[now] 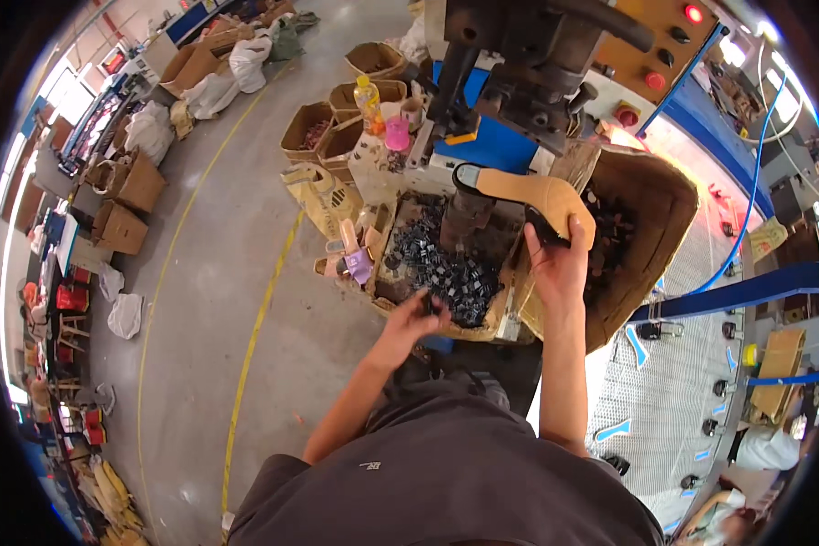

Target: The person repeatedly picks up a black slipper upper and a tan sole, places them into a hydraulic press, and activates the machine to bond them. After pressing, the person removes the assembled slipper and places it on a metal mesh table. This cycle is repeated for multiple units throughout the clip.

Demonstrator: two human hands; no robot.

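Right hand (558, 264) grips the heel end of a tan shoe sole (537, 195), held level on the machine's post (467, 214). Left hand (420, 314), fingers curled closed, reaches into a tray (384, 293) of small dark metal parts (455, 273).

Shoe sole (541, 194) in right hand (560, 266): tan, matt, leather-like, smooth face, black edge at heel. Small parts (460, 273) under left hand (420, 317): dark, slightly glossy, metal or plastic, could not tell. Tray (387, 296) holding them: worn brown cardboard. Box (651, 209) beside right hand: rough brown cardboard. Machine (528, 64) above sole: dark matt metal. Floor (227, 273) left of grip: smooth grey concrete.
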